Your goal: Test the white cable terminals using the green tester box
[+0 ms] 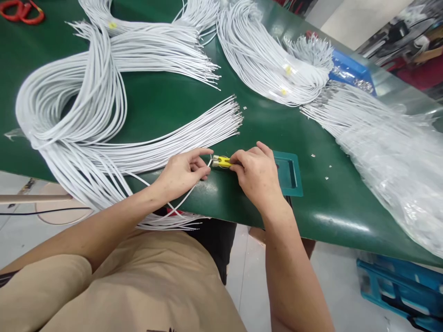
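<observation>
My right hand [256, 173] pinches a small yellow connector [222, 161] just above the green table [166, 99]. My left hand [185, 170] holds the end of a thin white wire [180, 201] right at the connector's left side. The wire runs back from my left hand toward the table's front edge. Both hands are close together near the front of the table, beside a shallow teal tray [290, 173].
A big bundle of white wires [86, 133] loops across the left of the table, its ends fanned out toward the middle. More wire bundles [266, 64] lie at the back. Bagged wires [387, 143] fill the right side. Red scissors [21, 11] lie far left. A blue crate [401, 286] stands on the floor.
</observation>
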